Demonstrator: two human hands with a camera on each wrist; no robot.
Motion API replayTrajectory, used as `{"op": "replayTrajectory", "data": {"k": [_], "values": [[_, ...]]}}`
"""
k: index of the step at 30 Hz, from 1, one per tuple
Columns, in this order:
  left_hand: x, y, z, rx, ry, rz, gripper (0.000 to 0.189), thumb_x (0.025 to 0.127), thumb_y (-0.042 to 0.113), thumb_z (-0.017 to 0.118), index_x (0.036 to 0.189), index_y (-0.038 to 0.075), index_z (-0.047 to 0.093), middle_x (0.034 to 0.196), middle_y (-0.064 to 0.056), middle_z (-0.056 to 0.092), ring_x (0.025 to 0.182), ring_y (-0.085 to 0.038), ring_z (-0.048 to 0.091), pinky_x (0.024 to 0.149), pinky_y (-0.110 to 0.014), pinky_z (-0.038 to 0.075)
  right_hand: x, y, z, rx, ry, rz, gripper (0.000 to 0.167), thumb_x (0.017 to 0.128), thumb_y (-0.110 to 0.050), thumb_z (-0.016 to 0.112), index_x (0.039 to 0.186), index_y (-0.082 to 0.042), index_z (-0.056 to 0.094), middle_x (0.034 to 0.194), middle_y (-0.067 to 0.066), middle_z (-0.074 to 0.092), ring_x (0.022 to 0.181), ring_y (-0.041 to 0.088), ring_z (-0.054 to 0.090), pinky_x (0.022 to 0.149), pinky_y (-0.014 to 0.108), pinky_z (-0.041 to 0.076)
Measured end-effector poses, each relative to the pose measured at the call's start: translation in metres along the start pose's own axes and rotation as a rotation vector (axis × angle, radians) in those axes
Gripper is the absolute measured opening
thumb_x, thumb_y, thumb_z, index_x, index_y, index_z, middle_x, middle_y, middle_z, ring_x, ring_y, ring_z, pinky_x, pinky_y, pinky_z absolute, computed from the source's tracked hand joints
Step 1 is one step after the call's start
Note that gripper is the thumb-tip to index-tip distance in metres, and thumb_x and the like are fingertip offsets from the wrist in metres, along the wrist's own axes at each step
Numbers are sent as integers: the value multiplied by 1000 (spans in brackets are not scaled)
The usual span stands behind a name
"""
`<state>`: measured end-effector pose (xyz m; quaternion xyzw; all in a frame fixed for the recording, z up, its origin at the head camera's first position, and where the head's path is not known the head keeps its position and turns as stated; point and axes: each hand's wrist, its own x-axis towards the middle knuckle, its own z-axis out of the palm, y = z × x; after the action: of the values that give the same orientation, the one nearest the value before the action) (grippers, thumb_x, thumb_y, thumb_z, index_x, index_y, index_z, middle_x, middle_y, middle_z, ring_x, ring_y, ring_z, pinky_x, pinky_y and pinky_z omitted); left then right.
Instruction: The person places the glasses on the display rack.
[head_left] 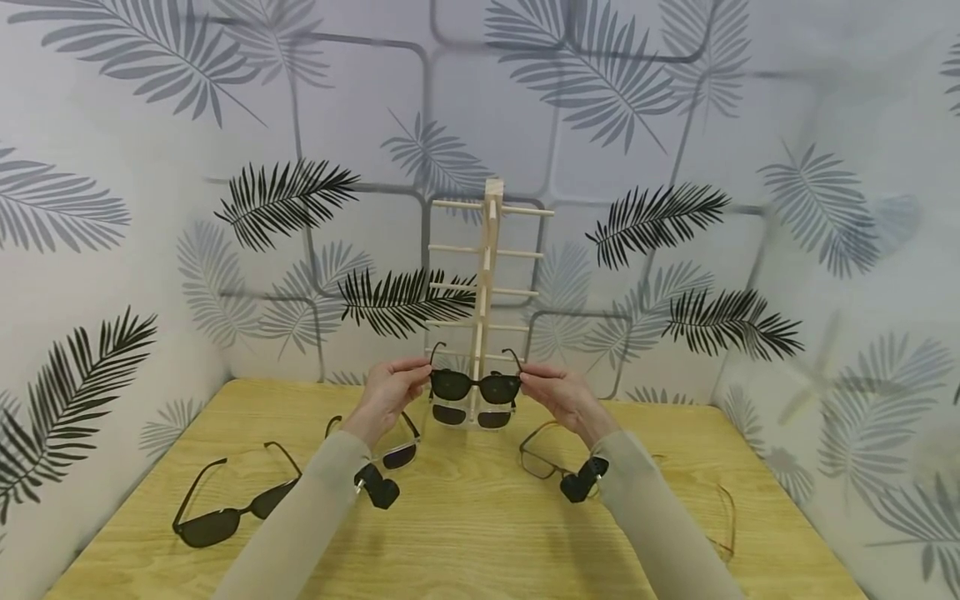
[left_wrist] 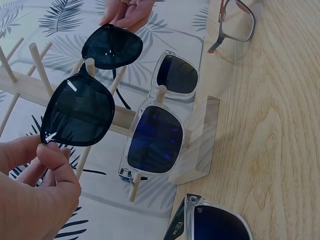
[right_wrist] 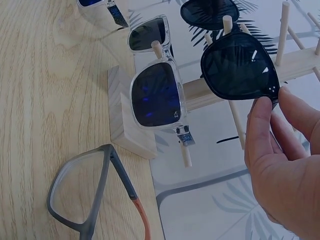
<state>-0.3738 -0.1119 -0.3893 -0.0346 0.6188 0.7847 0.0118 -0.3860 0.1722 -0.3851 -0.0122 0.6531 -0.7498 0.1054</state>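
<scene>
Both hands hold one pair of black sunglasses (head_left: 452,385) in front of a wooden glasses rack (head_left: 492,242), low on its post. My left hand (head_left: 393,390) pinches the left outer corner of the frame between thumb and fingers. At the opposite corner, my right hand (head_left: 562,396) pinches the frame in the same way. In the left wrist view the bridge of the black sunglasses (left_wrist: 77,112) is at a peg's tip; whether it bears on the peg I cannot tell. Just below, clear-framed sunglasses (right_wrist: 156,95) with dark lenses sit on the rack's lowest pegs.
On the wooden table (head_left: 465,533), other black sunglasses (head_left: 213,527) lie at the left. Clear-framed sunglasses (head_left: 399,456) lie partly behind the left arm. Grey-framed eyeglasses (right_wrist: 102,185) are right of the rack base (right_wrist: 131,120). Thin orange-brown glasses (head_left: 732,525) lie far right, partly hidden by the sleeve.
</scene>
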Motion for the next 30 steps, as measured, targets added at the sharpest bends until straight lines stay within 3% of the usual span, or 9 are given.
{"op": "replayTrajectory", "data": {"k": [7, 13, 16, 20, 25, 27, 30], "values": [[2, 0, 0, -24, 6, 3, 34, 94, 6, 66, 125, -5, 62, 91, 1, 69, 67, -6, 59, 61, -19, 49, 1, -1, -2, -13, -21, -5, 45, 98, -3, 57, 141, 4, 48, 147, 23, 43, 112, 20, 64, 93, 23, 53], [2, -1, -1, -21, 1, -7, 35, 94, 6, 65, 127, -5, 61, 95, -1, 69, 72, -8, 60, 63, -20, 50, 1, -2, -3, 25, -32, 10, 44, 99, -2, 55, 142, 5, 47, 148, 24, 41, 94, 10, 69, 89, 22, 54], [1, -1, -1, -19, -2, -5, 36, 94, 6, 65, 128, -6, 60, 97, -2, 70, 73, -8, 61, 64, -20, 51, 0, -2, -5, 18, -34, 2, 44, 99, -3, 55, 142, 6, 46, 143, 22, 49, 93, 10, 69, 89, 22, 54], [-1, -1, -2, -18, -11, 1, 35, 94, 6, 65, 127, -6, 60, 93, 0, 70, 77, -8, 63, 63, -19, 50, -2, -3, -8, 0, -50, -6, 46, 100, -4, 55, 143, 6, 44, 136, 18, 56, 104, 15, 68, 93, 23, 52], [-5, -2, -9, 7, -26, -1, 36, 95, 9, 65, 128, -2, 60, 98, 4, 70, 82, -6, 65, 64, -18, 50, -6, -2, -13, -6, -78, -5, 49, 100, -4, 54, 146, 6, 39, 144, 22, 47, 119, 21, 62, 96, 24, 51], [-9, -2, -12, 32, -28, -2, 36, 95, 12, 66, 128, 0, 61, 101, 4, 69, 82, -6, 64, 64, -18, 50, -8, -3, -13, -1, -75, -7, 50, 100, -3, 54, 147, 6, 37, 140, 21, 50, 118, 21, 62, 96, 24, 51], [-15, 1, -17, 58, -38, 0, 36, 95, 14, 66, 128, 2, 61, 101, 5, 69, 83, -6, 63, 64, -18, 49, -10, -4, -13, 17, -63, -15, 48, 98, -3, 57, 143, 7, 43, 119, 10, 63, 103, 15, 68, 90, 23, 54]]}}
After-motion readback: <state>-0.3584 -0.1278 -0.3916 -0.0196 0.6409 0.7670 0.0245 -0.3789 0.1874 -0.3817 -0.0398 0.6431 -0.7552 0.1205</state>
